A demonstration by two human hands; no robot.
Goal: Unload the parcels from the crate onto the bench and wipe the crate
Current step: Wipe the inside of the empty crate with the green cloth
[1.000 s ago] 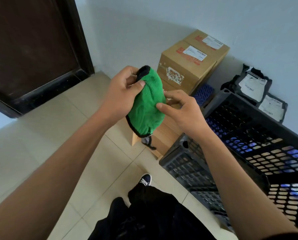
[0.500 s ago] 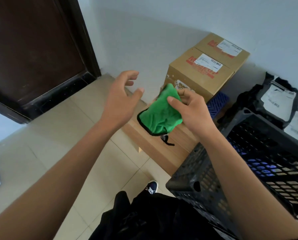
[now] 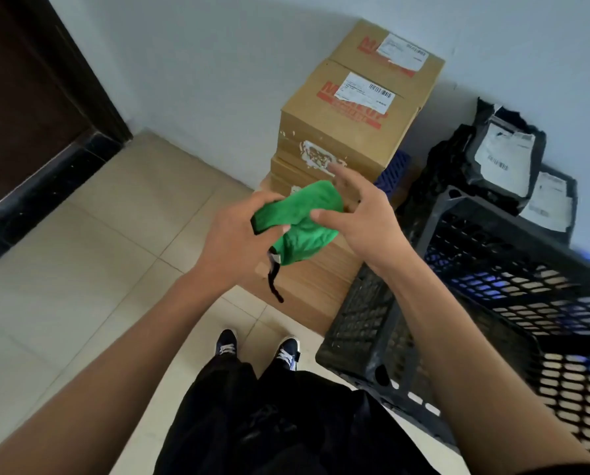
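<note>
My left hand grips the green cloth, fingers curled round its bunched left edge, thumb pressed into the fabric. My right hand is released: fingers spread and nearly straight, the thumb tip touching the cloth's right side, nothing clasped. The cloth is crumpled and held in the air between both hands, above the near end of the counter. It has a black border, and a black loop hangs down from its lower edge beneath my left hand.

The counter is a low wooden bench set against the pale wall. Cardboard boxes stand stacked on it; the upper two sit side by side, each bearing a white shipping label and red print. A blue ribbed item shows just behind the boxes; I cannot tell what it is.

The black crate, of open lattice plastic, stands just beside the counter on my right. From this angle its bottom shows only lattice, no parcels visible inside. Beyond the crate, black plastic mailers with white labels lie against the wall.

The floor is of light tiles. A dark door stands at upper left. My two dark shoes and black trousers show below.
</note>
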